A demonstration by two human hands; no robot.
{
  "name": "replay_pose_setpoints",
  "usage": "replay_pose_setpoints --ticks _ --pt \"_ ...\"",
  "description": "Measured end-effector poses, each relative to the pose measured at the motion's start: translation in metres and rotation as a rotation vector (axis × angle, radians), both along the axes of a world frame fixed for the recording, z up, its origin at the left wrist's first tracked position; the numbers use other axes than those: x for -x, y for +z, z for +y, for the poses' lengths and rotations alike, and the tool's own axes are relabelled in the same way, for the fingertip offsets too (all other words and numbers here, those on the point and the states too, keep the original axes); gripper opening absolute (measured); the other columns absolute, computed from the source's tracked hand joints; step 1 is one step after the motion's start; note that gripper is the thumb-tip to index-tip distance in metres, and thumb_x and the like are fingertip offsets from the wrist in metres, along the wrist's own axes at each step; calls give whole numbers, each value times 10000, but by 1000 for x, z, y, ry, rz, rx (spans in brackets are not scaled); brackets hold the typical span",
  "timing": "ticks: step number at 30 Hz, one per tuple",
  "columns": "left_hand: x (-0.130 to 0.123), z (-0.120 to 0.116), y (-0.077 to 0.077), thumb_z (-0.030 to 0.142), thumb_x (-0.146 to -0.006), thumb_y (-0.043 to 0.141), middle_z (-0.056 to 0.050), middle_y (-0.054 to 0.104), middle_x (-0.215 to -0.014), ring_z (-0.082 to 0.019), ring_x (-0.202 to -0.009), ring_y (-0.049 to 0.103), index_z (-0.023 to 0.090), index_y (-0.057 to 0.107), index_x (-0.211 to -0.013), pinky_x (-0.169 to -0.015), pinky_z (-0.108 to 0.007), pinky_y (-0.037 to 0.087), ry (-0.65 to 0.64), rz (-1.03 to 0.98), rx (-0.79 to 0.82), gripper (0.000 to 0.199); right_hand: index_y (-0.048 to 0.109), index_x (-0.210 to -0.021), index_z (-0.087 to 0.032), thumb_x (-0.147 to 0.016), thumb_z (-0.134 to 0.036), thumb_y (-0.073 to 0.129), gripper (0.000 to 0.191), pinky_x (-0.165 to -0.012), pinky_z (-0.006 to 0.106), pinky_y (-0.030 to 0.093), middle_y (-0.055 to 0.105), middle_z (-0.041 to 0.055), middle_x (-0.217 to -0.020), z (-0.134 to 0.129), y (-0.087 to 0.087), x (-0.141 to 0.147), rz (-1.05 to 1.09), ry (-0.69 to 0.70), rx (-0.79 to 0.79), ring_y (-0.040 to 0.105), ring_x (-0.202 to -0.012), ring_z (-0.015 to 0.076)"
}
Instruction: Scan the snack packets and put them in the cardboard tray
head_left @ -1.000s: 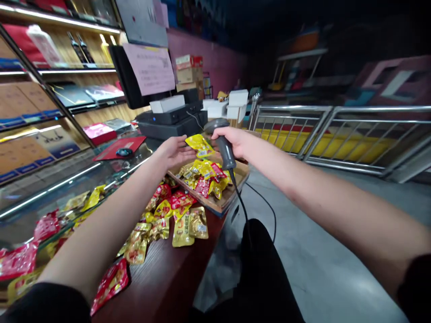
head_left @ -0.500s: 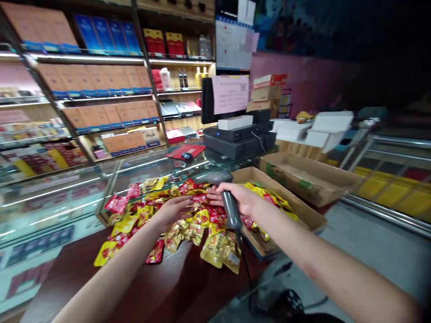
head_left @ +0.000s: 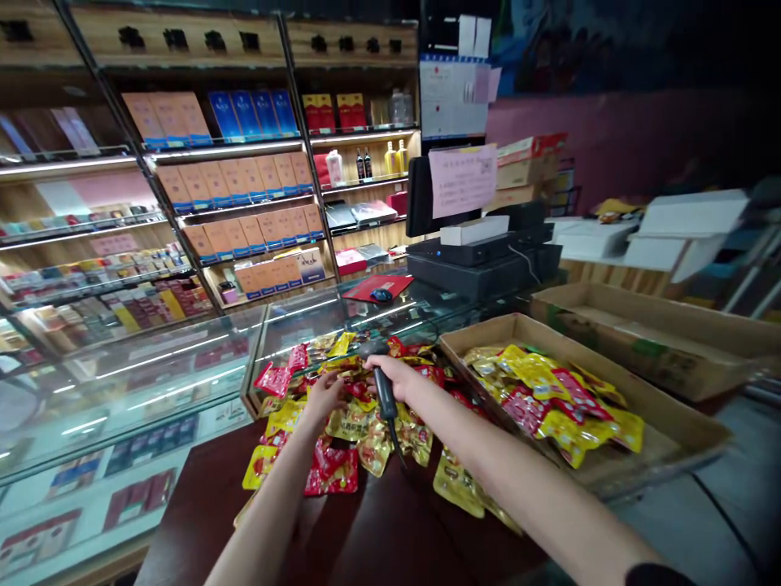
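My right hand (head_left: 396, 376) grips a dark grey barcode scanner (head_left: 385, 394) by its handle, the head pointing away over a heap of snack packets and the cable hanging down. Just left of it, my left hand (head_left: 325, 395) rests at the heap with fingers apart and slightly bent, no packet plainly held. Around both hands lie red, yellow and gold packets, among them a red packet (head_left: 333, 470) and a yellow packet (head_left: 261, 465) at the near side. Under my right forearm is a gold packet (head_left: 457, 486). Part of the heap is hidden behind my hands.
At the right stands a cardboard tray (head_left: 665, 439) holding several yellow and red packets (head_left: 567, 395), with another carton (head_left: 647, 350) behind. A monitor (head_left: 420, 195), mouse (head_left: 381, 295) and red mat (head_left: 359, 287) are at the back. Glass display cases (head_left: 201, 350) extend left.
The view has turned left, so the tray shows more fully. My right hand has carried the scanner left, away from the tray. My left hand's fingers are more bent over the packets.
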State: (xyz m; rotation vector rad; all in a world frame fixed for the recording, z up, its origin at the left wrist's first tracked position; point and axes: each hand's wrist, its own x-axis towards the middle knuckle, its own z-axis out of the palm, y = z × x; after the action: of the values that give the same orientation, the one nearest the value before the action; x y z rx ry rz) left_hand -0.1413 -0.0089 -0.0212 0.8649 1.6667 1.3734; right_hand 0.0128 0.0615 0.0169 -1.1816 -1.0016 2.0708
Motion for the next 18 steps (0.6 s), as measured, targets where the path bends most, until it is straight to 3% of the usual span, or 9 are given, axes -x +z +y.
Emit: replay_pose_setpoints --ticks 3,7,12,15,18 --pt "-7 12 -13 383 -828 560 -111 653 -1037 -194 -759 648 175 562 -1213 -556 -293 530 -20 72 -13 438 552 -646 -131 -656 -107 581 39 -482 216 466 508 -13 -518 1 -14 12 13 -55 -29 494 -471 101" --pt "-12 8 -20 486 -782 585 -86 681 -900 -215 -771 651 188 656 -966 -570 -276 508 -26 234 -101 357 565 -643 -133 -654 -87 557 47 -531 185 474 546 -12 -563 -12 -25 13 117 -114 -99 518 -498 79" --pt "-19 -12 -26 397 -657 726 -39 654 -740 -208 -714 654 201 595 -790 -614 -272 497 68 180 -252 270 579 -691 -163 -633 -153 588 59 -534 206 483 602 0 -638 -42 -30 -3 288 -158 -141 576 -554 106" --pt "-26 -18 -26 329 -649 742 -13 621 -817 -176 -714 655 215 536 -888 -650 -277 516 85 82 -332 336 587 -729 -173 -610 -195 621 126 -493 226 469 604 -4 -642 -51 -33 -17 323 -271 -128 583 -550 123" --pt "-37 -22 -25 300 -633 769 1 582 -890 -155 -746 652 246 463 -1107 -688 -301 540 44 -69 -383 566 597 -769 -185 -598 -215 647 180 -480 222 452 591 -22 -616 -50 -32 -33 246 -410 -131 561 -534 117"
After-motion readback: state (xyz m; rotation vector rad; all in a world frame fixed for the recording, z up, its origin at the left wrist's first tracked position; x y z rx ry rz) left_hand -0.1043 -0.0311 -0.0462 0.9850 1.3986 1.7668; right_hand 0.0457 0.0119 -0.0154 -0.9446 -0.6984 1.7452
